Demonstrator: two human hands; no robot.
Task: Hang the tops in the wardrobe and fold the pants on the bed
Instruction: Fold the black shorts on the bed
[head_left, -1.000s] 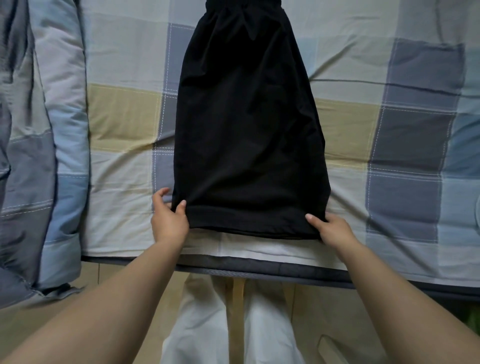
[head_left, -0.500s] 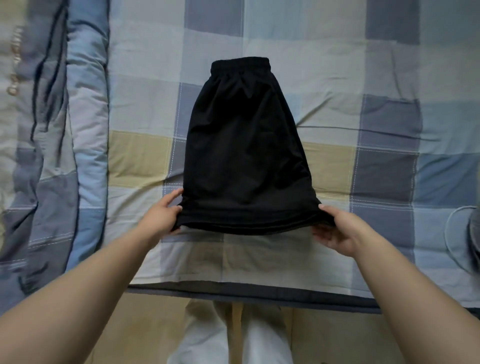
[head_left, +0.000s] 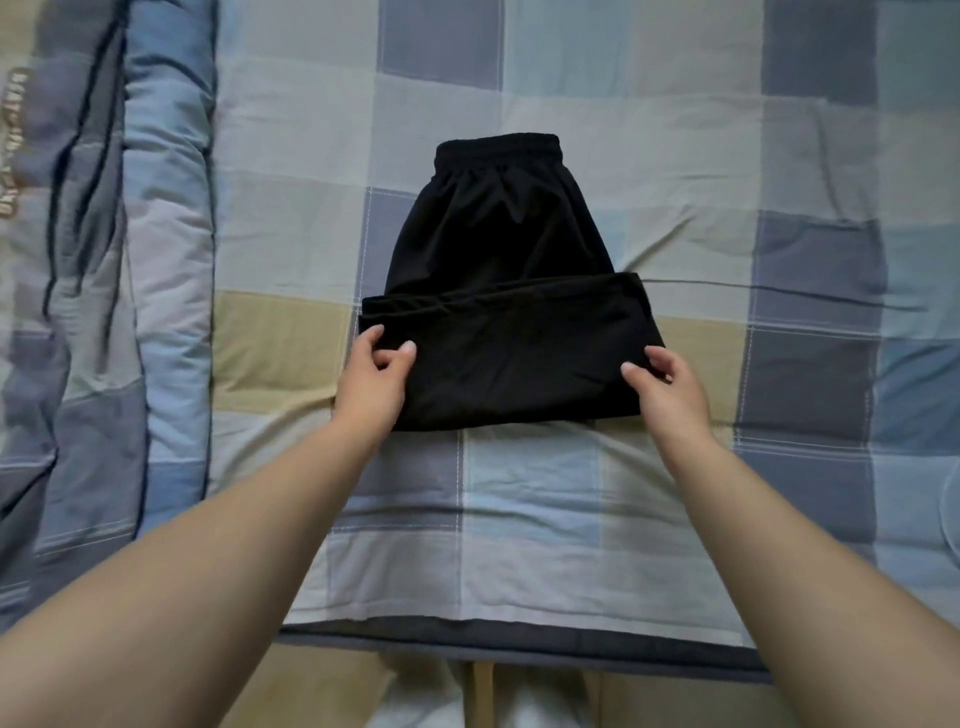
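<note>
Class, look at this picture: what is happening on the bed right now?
A person is folding black shorts on a checked bedsheet. The left hand and right hand each hold a side of the lower part, which is turned up over the middle. The waistband lies uncovered at the far end.

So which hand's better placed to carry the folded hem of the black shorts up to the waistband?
Neither alone: likely both. The left hand pinches the left corner of the black shorts, the right hand the right corner, level with each other below the waistband.
</note>
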